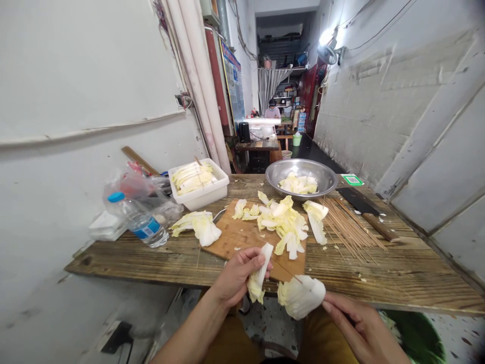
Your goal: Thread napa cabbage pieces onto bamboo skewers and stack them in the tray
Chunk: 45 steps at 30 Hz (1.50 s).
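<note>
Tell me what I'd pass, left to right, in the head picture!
Blue-capped clear plastic bottle, white rectangular plastic tub, pale cabbage strip in the left hand, skewered broad pale cabbage leaf, dark-bladed wooden-handled knife.

Beyond hands [239, 272]: cutting board [229, 233] bearing leaves [282, 220]; bowl [322, 177] farther. Left of hands: bottle [141, 222], tub [208, 196]. Right: skewers [348, 227], knife [369, 217].

Readable text: none I can make out | water bottle [125, 215]: blue label [147, 229] with pale marks, too small for me to read | green-and-white card [352, 180] at the far edge of my wooden table [151, 263]: code-like square, illegible | blue-and-white wall poster [232, 81]: print too slanted and distant for me to read
</note>
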Each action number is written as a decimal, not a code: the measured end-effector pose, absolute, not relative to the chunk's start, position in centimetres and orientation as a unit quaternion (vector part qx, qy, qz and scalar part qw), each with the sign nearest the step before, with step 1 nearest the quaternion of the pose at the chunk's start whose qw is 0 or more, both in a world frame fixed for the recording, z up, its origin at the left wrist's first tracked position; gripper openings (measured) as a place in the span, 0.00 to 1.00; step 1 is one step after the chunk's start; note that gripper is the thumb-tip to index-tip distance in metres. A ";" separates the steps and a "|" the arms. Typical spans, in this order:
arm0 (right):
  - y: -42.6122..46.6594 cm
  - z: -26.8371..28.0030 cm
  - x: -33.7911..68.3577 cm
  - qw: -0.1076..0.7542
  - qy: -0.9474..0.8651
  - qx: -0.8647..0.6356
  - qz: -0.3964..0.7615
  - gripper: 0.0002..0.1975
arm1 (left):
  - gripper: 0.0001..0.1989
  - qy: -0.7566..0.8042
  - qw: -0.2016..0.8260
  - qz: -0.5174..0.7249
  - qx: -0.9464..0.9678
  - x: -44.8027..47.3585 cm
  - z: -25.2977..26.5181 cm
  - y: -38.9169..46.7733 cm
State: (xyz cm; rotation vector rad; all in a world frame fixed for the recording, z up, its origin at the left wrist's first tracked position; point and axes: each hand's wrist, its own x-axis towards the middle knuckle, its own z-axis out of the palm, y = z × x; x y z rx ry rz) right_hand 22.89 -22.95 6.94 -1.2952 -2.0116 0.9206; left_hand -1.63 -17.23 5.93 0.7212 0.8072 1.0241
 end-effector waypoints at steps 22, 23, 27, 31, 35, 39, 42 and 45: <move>-23.1 7.1 22.7 0.297 -0.736 -0.472 0.383 0.17 | 0.16 0.411 0.682 0.428 0.429 -2.1 6.3 -17.0; -23.1 7.2 22.7 0.299 -0.735 -0.473 0.384 0.17 | 0.16 0.412 0.682 0.425 0.430 -2.0 6.3 -17.0; -23.0 7.3 22.7 0.296 -0.730 -0.477 0.390 0.17 | 0.16 0.408 0.693 0.419 0.422 -1.9 6.4 -16.9; -22.8 7.2 22.8 0.287 -0.725 -0.478 0.405 0.17 | 0.15 0.402 0.706 0.413 0.411 -1.8 6.4 -16.7; -22.7 6.9 22.8 0.286 -0.722 -0.474 0.415 0.17 | 0.16 0.403 0.713 0.418 0.394 -1.5 6.2 -16.6; -22.8 6.5 22.8 0.289 -0.728 -0.475 0.401 0.17 | 0.15 0.416 0.713 0.451 0.341 -1.3 5.9 -16.9; -22.9 6.4 22.9 0.283 -0.733 -0.476 0.395 0.17 | 0.15 0.408 0.712 0.460 0.340 -1.1 5.9 -17.4; -23.0 6.5 22.9 0.280 -0.734 -0.477 0.394 0.17 | 0.15 0.390 0.717 0.449 0.364 -1.0 6.2 -17.7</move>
